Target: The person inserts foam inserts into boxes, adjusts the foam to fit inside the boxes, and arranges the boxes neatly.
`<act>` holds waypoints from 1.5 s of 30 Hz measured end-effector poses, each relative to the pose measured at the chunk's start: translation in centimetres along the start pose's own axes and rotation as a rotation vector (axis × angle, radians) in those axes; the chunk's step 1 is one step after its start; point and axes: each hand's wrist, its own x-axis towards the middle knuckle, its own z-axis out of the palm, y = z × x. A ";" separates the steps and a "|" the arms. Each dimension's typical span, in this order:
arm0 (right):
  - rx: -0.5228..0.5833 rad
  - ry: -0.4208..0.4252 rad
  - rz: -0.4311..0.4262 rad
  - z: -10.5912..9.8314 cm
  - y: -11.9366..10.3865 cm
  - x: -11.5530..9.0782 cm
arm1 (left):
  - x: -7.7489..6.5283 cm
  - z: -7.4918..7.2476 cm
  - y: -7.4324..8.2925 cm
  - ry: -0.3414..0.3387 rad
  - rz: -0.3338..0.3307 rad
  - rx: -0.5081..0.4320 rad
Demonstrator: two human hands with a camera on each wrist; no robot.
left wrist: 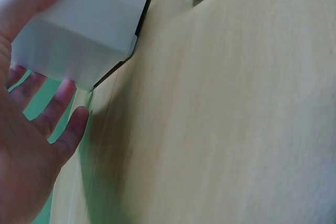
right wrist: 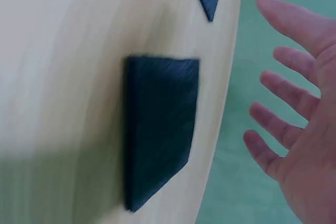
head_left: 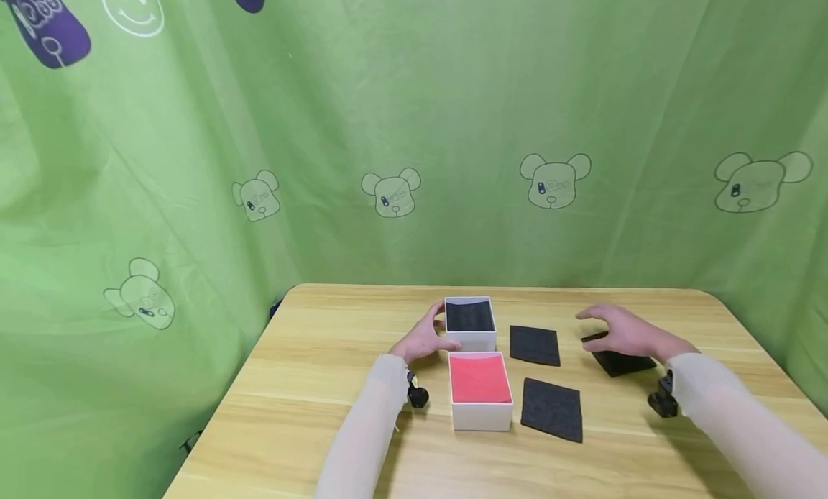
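Observation:
Toward the back of the table, my left hand (head_left: 423, 337) holds a white box (head_left: 471, 340) from its left side. The thumb lies against one face and the fingers reach round another, as the left wrist view shows. Black cloth-like material (head_left: 470, 316) fills that box. My right hand (head_left: 624, 332) hovers with spread fingers over a dark stack of square pieces (head_left: 624, 363) at the right, holding nothing. The right wrist view shows the dark stack (right wrist: 163, 129) apart from the fingers.
In front of the held box stands a second white box (head_left: 481, 417) with a red piece (head_left: 479, 379) inside. Between the boxes and my right hand lie a black square (head_left: 535, 345) and a nearer black square (head_left: 552, 409). A green curtain (head_left: 453, 233) hangs behind the table (head_left: 310, 384).

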 end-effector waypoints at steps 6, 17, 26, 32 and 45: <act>0.014 -0.050 0.003 0.5 1.6 -1.2 | 0.0 0.1 -0.2 0.001 -0.007 -0.010; 0.018 -0.069 0.025 1.6 3.2 -2.9 | 0.1 0.3 -0.5 0.005 0.002 -0.023; 0.033 -0.079 0.030 2.1 4.1 -3.2 | 0.1 0.4 -0.3 0.002 -0.014 -0.017; -0.020 -0.087 0.047 2.3 4.0 -3.3 | 0.1 0.4 -0.3 -0.004 -0.017 -0.018; -0.050 -0.111 0.056 2.1 3.6 -3.2 | 0.2 0.1 -0.2 0.000 -0.020 -0.009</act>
